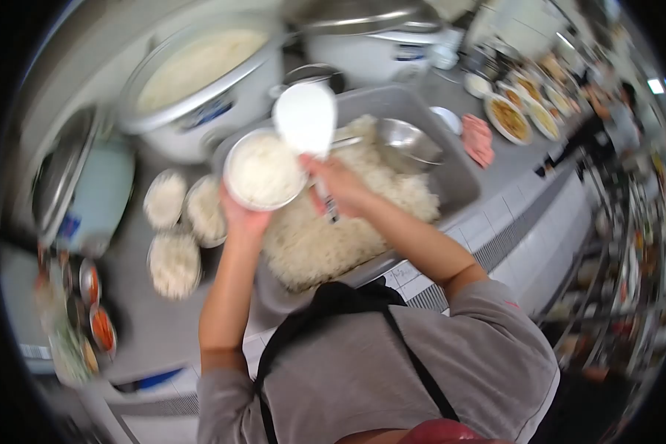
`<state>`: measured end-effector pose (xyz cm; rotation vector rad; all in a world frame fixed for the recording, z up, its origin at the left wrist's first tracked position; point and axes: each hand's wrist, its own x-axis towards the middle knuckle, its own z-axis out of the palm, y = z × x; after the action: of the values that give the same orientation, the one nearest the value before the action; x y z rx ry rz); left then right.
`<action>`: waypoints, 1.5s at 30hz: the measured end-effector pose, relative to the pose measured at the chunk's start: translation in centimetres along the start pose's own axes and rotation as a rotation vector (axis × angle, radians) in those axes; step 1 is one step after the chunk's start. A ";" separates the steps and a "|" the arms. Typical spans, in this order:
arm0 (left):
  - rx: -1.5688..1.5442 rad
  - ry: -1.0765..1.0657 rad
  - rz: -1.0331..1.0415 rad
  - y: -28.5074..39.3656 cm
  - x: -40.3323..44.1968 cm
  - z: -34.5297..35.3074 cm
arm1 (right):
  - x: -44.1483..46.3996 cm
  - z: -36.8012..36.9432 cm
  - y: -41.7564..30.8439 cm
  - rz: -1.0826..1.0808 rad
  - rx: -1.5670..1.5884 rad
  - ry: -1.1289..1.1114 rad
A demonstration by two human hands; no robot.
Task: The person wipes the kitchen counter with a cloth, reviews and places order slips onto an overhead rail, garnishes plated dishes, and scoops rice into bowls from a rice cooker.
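Observation:
My left hand point(246, 214) holds a white bowl point(231, 174) filled with cooked rice, from its near left side. In my right hand point(340, 185) is a white rice paddle point(305, 118), its broad blade pointing away from me beside the bowl. Both hands are above a large grey tub point(462, 185) with a thick bed of cooked rice point(325, 248). A metal bowl point(409, 144) rests in the tub's far right part. Left of the tub stand several rice-filled bowls point(174, 263).
A large open rice cooker point(200, 122) and a lidded one point(362, 55) stand behind. A pink cloth point(477, 139) lies right of the tub, near several plates of food point(509, 118). Another person point(614, 122) is at the far right. Small bowls of red food point(102, 329) are at left.

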<state>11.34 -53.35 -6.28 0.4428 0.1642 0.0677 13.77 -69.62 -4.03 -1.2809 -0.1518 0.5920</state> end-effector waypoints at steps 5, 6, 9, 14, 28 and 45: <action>0.151 -0.075 -0.091 -1.4 0.6 3.7 | -1.6 -1.2 -0.2 -0.151 0.351 0.020; 0.161 -0.095 -0.111 -1.8 1.2 4.5 | -1.9 -1.8 -0.4 -0.177 0.362 0.054; 0.258 -0.230 -0.126 -2.9 3.8 5.1 | -3.5 -4.4 -2.3 -0.200 0.483 0.211; 2.036 -0.287 0.484 -2.3 6.3 3.1 | -7.4 -15.4 -7.0 -0.386 0.543 0.563; 2.165 -0.049 0.559 -8.8 1.3 9.0 | 3.3 -54.8 -4.9 -0.430 0.257 1.048; 1.947 0.165 0.396 -13.1 -0.4 8.7 | 5.5 -48.5 -0.3 -0.268 -1.402 0.695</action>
<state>12.80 -68.86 -4.08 2.4174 0.2672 0.3355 39.17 -108.38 -19.38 -2.6784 -0.1490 -0.3555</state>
